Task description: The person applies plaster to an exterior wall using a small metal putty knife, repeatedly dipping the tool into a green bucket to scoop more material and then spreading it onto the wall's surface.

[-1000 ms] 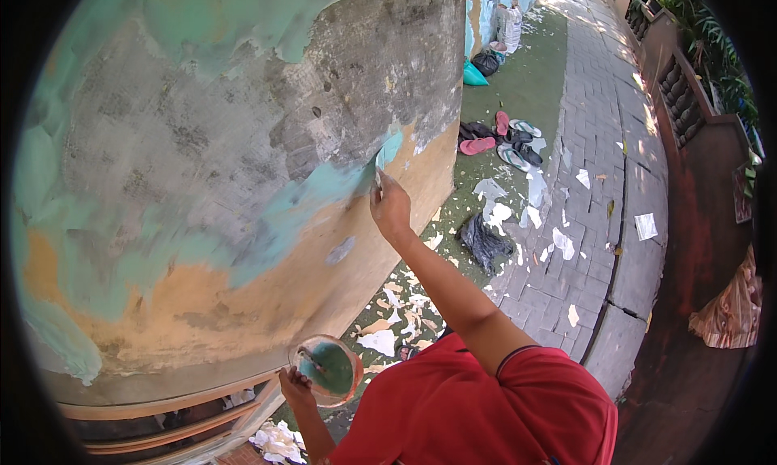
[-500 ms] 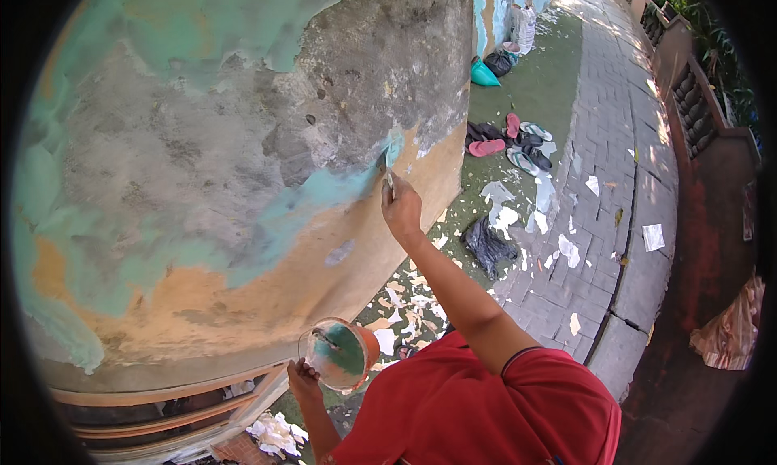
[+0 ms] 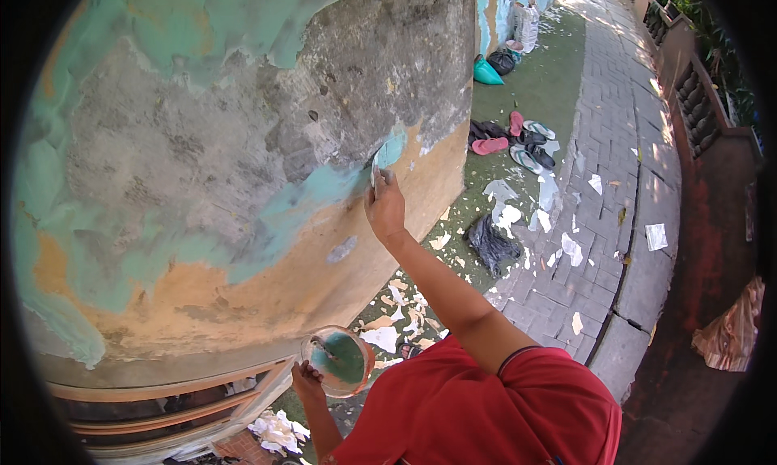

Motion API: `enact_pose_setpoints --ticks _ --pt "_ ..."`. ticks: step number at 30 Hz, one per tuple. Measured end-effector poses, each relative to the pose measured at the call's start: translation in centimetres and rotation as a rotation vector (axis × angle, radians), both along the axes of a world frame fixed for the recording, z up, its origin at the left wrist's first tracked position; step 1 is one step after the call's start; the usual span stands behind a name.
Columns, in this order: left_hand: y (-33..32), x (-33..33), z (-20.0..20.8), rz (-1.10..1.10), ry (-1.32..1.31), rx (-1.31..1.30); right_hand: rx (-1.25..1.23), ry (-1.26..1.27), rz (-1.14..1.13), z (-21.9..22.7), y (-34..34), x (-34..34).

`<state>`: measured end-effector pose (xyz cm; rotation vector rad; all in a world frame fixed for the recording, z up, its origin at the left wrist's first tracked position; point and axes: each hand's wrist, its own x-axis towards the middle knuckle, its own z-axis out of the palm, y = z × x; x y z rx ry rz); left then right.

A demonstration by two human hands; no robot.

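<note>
Right hand presses brush against wall.

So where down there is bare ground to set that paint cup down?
The green strip between the sandals and the bags is bare, as is the far brick path. Below the right hand, paper scraps and a black bag crowd the ground.

A weathered wall shows grey plaster with teal and orange patches. Beside it runs a green strip of ground littered with paint flakes and sandals, then a sunlit brick path.
</note>
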<state>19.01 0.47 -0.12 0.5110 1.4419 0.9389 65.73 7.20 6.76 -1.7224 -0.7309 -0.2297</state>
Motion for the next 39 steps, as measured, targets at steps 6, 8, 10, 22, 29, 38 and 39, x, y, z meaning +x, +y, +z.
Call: enact_pose_setpoints --ticks 6,8,10,22,29,38,39 --pt "-0.1 -1.2 -0.1 0.034 0.002 0.001 0.012 0.138 -0.155 0.3 -3.4 2.2" --pt "0.0 -1.4 0.0 0.012 0.004 0.016 -0.025 0.136 -0.156 -0.6 -1.9 3.8" --pt "0.1 -1.7 -0.2 0.017 0.005 0.006 -0.015 0.063 -0.146 -0.4 -0.6 3.6" --pt "-0.5 -1.6 -0.9 0.014 -0.012 0.001 0.433 0.752 0.175 -2.7 -5.8 3.4" --pt "-1.0 -1.5 -0.1 0.004 0.020 0.013 0.845 1.366 0.611 -7.0 -3.7 8.7" --pt "-1.3 -0.5 1.6 0.008 0.093 0.005 0.642 1.546 0.575 -12.5 1.0 6.8" --pt "-1.5 -0.8 1.6 0.013 0.095 0.005 0.641 1.558 0.596 -12.8 0.7 6.0"
